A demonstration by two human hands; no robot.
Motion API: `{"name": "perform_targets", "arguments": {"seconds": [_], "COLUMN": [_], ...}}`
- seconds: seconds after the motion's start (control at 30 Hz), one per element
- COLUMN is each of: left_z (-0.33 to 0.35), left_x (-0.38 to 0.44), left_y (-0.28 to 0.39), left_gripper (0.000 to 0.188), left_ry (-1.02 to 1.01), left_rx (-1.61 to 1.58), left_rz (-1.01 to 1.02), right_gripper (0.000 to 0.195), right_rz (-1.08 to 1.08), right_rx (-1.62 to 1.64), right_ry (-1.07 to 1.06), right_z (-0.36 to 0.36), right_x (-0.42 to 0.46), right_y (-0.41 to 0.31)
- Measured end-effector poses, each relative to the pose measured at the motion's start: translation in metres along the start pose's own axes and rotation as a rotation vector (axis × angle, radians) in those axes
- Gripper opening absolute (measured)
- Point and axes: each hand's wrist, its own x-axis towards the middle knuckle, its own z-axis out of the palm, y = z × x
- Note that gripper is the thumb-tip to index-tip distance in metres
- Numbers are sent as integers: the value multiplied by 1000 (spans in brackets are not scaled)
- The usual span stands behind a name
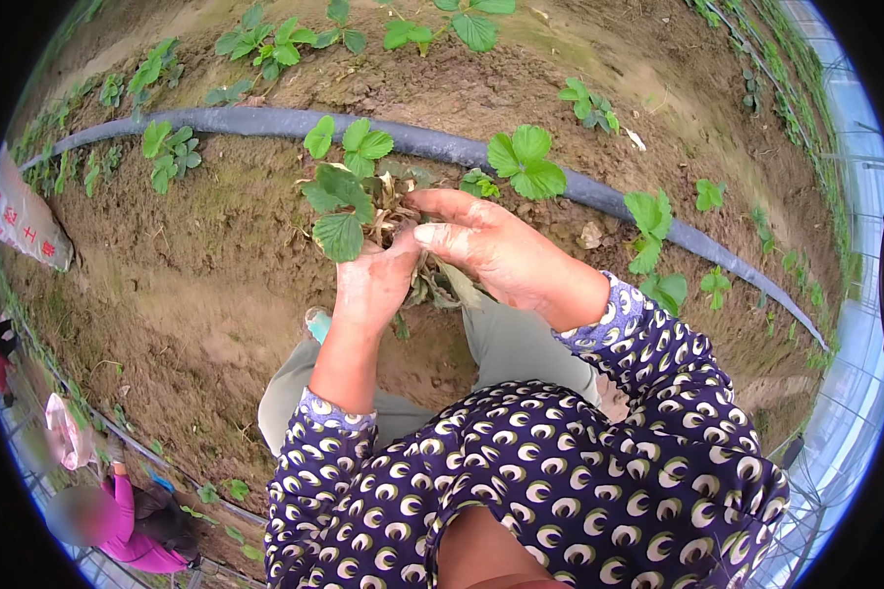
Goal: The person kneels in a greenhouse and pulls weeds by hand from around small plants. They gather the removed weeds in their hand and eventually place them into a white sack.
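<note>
Both of my hands meet at a strawberry plant point(341, 213) in the soil, just on my side of a dark drip hose point(442, 145). My left hand point(378, 276) is at the base of the plant, its fingertips hidden among dry leaves and stems. The thumb and forefinger of my right hand point(486, 247) are at the brown withered leaves point(392, 202) of the same plant. More limp, dried leaves point(442, 283) hang below my hands, apparently in my right palm. Green leaves stand out to the left of my left hand.
Other strawberry plants point(528, 162) grow along both sides of the hose. A whitish printed sack point(29, 221) lies at the far left. At the lower left a person in a pink top point(129, 526) is beside another row, near a pale bag point(66, 432).
</note>
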Motion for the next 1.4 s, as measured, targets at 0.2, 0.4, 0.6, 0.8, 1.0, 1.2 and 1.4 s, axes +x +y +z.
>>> {"name": "perform_targets", "arguments": {"seconds": [0.2,0.4,0.6,0.8,1.0,1.2,1.4], "left_z": [1,8,12,21,25,25,24], "left_x": [10,10,13,14,13,12,12], "left_y": [14,8,9,6,4,7,12], "left_gripper": [14,13,14,14,17,18,14], "left_ry": [89,40,9,-8,-13,-10,-9], "left_rx": [-611,-506,-414,-244,-315,-287,-341], "left_rz": [-423,-407,-394,-356,-398,-397,-467], "right_gripper": [23,22,23,29,31,20,22], "right_rz": [-470,-80,406,473,505,700,594], "right_rx": [-301,-679,-918,-1037,-1185,-1426,-1790], "right_ry": [779,1124,900,807,786,740,752], "right_z": [-139,-264,-266,-272,-273,-287,-272], "right_x": [16,37,37,39,46,55,55], "right_y": [-51,-41,-55,-70,-73,-76,-76]}}
